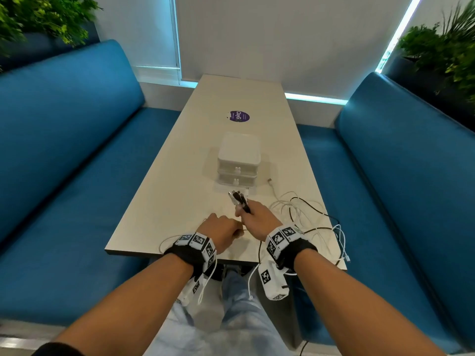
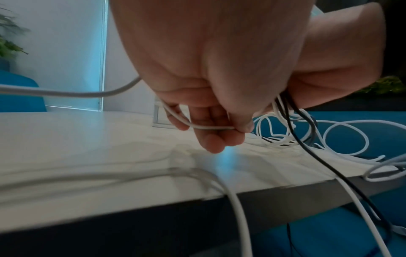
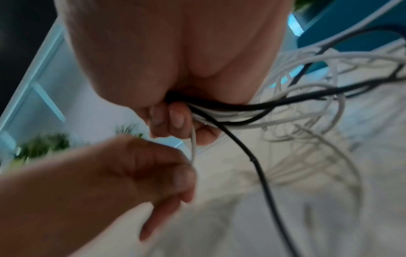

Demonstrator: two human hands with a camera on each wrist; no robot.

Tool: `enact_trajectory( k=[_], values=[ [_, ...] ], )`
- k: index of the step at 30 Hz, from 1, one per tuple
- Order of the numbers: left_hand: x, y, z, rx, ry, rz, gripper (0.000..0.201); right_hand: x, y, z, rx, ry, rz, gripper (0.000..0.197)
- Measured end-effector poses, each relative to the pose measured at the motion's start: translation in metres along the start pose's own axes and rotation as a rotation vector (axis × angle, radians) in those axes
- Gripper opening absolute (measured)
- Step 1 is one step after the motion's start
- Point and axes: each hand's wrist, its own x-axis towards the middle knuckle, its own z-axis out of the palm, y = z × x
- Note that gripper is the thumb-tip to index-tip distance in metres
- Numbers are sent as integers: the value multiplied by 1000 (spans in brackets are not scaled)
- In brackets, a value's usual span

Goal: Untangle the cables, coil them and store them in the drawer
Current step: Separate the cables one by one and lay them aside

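A tangle of white and black cables [image 1: 305,214] lies on the near right of the white table [image 1: 180,176]. My right hand [image 1: 253,214] grips a bundle of cable ends [image 1: 239,199], plugs sticking out toward the drawer unit; in the right wrist view the fingers [image 3: 175,120] curl round black and white cords [image 3: 230,111]. My left hand [image 1: 221,231], just left of it, pinches one white cable [image 2: 208,127] between thumb and fingers. A small white two-drawer unit [image 1: 239,160] stands mid-table, both drawers closed.
Blue benches [image 1: 77,150] flank the table on both sides. A purple round sticker [image 1: 239,116] lies beyond the drawer unit. Cable loops [image 1: 341,247] hang over the table's near right edge. A loose plug end [image 1: 270,180] lies right of the drawers. Plants stand in both far corners.
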Motion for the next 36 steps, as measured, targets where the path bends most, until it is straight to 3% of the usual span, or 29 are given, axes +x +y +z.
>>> enact_trajectory(
  k=[5,10,13,22,27,30,33,36],
  values=[
    [4,-18,-21,85,60,34,23,-2,18,-6,-365,-35,53,22],
    [6,-38,-31,-200,14,-72,27,-2,33,-26,-534,45,117,21],
    [7,-20,-36,-384,12,-110,22,1,24,-21,-532,72,100,22],
    [7,-7,-36,-365,99,-67,20,1,4,-1,-139,26,68,11],
    [6,-17,-31,-386,133,-46,21,-3,10,-7,-215,-46,42,18],
    [7,-22,-35,-367,81,-81,24,-5,23,-10,-449,4,34,23],
    [1,-43,-37,-296,19,-112,23,-10,45,-26,-587,89,108,28],
    [-3,-53,-31,-293,0,-108,23,-15,54,-34,-616,81,175,30]
  ],
)
